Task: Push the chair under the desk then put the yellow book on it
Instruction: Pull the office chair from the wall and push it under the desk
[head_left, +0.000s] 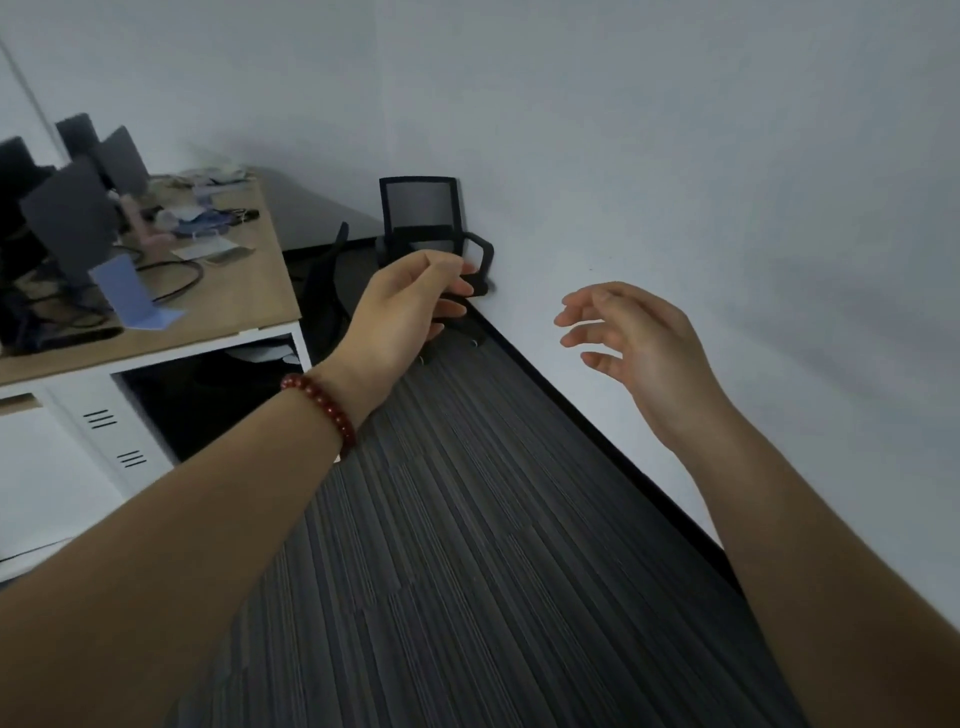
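Both hands raised, empty: left hand (402, 306) loosely curled, right hand (631, 340) spread. Black mesh office chair (423, 221) beyond left fingertips, apparently against wall.

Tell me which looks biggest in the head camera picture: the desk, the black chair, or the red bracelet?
1. Desk, the largest.
2. Chair, which looks smaller, but it stands far off by the wall, so part of that is distance.
3. Bracelet, the smallest, even though it is nearest, on the left hand's wrist.
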